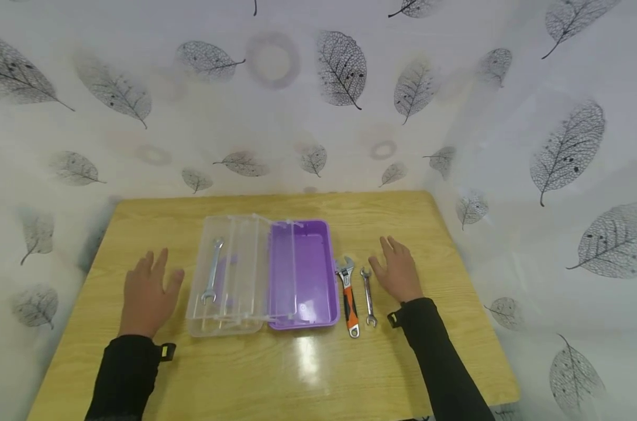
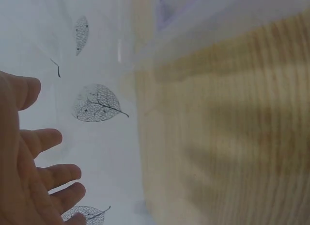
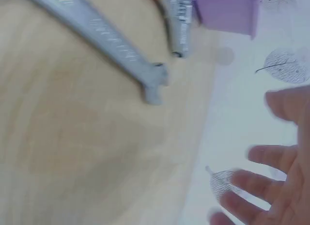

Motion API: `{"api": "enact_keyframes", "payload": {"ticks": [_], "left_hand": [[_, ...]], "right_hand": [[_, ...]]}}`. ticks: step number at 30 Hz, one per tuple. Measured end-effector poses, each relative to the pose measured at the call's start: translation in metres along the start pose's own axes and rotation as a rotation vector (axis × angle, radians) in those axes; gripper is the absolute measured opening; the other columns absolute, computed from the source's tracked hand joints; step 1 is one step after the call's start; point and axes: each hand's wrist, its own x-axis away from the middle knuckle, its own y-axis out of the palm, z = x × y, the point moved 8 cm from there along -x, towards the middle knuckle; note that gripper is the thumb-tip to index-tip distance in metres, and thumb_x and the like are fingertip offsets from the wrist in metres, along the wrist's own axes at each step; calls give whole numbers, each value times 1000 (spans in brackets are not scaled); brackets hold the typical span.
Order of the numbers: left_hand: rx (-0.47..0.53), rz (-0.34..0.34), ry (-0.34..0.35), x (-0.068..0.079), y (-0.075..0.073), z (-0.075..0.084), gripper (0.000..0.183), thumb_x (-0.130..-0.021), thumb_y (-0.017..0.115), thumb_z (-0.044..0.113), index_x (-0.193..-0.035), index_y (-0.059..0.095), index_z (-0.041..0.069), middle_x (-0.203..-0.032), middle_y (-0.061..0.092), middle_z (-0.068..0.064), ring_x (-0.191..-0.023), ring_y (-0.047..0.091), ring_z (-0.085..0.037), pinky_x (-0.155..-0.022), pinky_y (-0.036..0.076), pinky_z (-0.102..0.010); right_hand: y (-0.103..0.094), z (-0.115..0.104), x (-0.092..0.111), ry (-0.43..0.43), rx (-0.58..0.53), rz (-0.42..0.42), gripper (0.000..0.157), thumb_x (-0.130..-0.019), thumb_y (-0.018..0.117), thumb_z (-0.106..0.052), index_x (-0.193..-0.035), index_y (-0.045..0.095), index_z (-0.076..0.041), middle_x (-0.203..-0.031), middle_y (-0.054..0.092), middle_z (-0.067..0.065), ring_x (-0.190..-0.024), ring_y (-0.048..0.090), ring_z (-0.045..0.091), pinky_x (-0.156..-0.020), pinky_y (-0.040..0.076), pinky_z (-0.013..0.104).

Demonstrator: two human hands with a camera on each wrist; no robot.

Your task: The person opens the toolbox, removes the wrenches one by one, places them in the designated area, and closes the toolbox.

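Observation:
In the head view a purple plastic box (image 1: 310, 275) lies with its clear lid (image 1: 244, 298) swung out to the left. A double open-ended wrench (image 1: 213, 270) shows on the lid area. Right of the box lies an adjustable wrench (image 1: 348, 295) with an orange and black handle. Beside it is a smaller open-ended wrench (image 1: 368, 297), seen closer in the right wrist view. My left hand (image 1: 148, 292) is left of the lid, fingers spread, holding nothing. Over the table right of the smaller wrench, my right hand (image 1: 399, 272) is empty too, with its fingers extended.
The wooden table (image 1: 307, 392) has rounded corners at the back. Behind it and at both sides hangs a pale translucent sheet (image 1: 276, 128) printed with dark leaves. Dark sleeves (image 1: 126, 374) cover both forearms, with a small strap device at each wrist.

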Motion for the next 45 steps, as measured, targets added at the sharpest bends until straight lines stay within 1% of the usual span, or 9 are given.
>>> {"api": "enact_keyframes", "payload": {"ticks": [6, 15, 19, 23, 27, 32, 36, 41, 45], "left_hand": [[-3, -16, -9, 4, 8, 0, 67, -112, 38, 41, -161, 26, -3, -159, 18, -44, -148, 13, -62, -119, 0, -75], [5, -54, -50, 5, 8, 4, 69, -113, 35, 43, -162, 22, -4, -160, 17, -42, -149, 12, -61, -121, 3, -72], [28, 22, -88, 4, -6, 11, 65, -111, 43, 39, -155, 35, -9, -151, 37, -41, -138, 34, -61, -113, 26, -73], [33, 123, -100, 4, -26, 38, 43, -105, 58, 32, -126, 63, -6, -112, 64, -26, -98, 57, -43, -79, 48, -56], [-46, -35, -63, -1, -21, 72, 34, -102, 62, 33, -104, 70, 1, -81, 63, -8, -66, 54, -23, -56, 43, -36], [-135, -295, -114, -5, 2, 86, 42, -102, 61, 42, -84, 66, 4, -67, 57, -2, -57, 50, -18, -48, 40, -31], [-202, -376, -93, -10, 11, 91, 45, -102, 61, 37, -67, 58, 9, -58, 50, -1, -52, 46, -18, -44, 35, -31], [-242, -461, -15, -20, 20, 95, 39, -102, 60, 26, -66, 58, 10, -58, 52, 0, -53, 46, -17, -47, 35, -31], [-228, -492, -32, -26, 22, 88, 42, -98, 56, 27, -60, 50, 13, -58, 43, 1, -53, 40, -17, -47, 32, -31]], "right_hand": [[9, -17, -5, -50, 26, -51, 77, -107, 51, -47, -164, 23, -3, -170, 15, 25, -154, 14, 50, -124, 7, 67], [12, -20, -4, -34, -30, -60, 76, -108, 52, -43, -164, 21, -2, -170, 14, 24, -156, 9, 48, -124, 4, 65], [17, -18, -4, -8, -73, -83, 78, -108, 49, -44, -164, 17, 0, -170, 12, 26, -156, 8, 48, -126, 2, 62], [20, -15, -3, 14, -118, -89, 79, -108, 49, -42, -163, 16, 5, -168, 13, 30, -155, 10, 48, -126, 4, 61], [24, -14, -1, 44, -163, -92, 77, -108, 51, -41, -161, 20, 5, -167, 16, 31, -155, 11, 47, -126, 8, 61], [31, -13, 3, 57, -211, -111, 75, -107, 54, -40, -160, 24, 4, -166, 19, 31, -155, 13, 46, -126, 10, 61], [33, -12, 6, 55, -231, -115, 76, -107, 54, -41, -161, 24, 3, -165, 21, 31, -154, 15, 47, -124, 15, 63], [30, -12, 7, 56, -266, -100, 74, -107, 54, -41, -160, 26, 2, -163, 25, 30, -152, 20, 47, -122, 21, 64], [28, -17, 7, 51, -302, -105, 73, -107, 53, -41, -160, 27, 1, -163, 27, 29, -152, 23, 45, -122, 23, 62]]}}
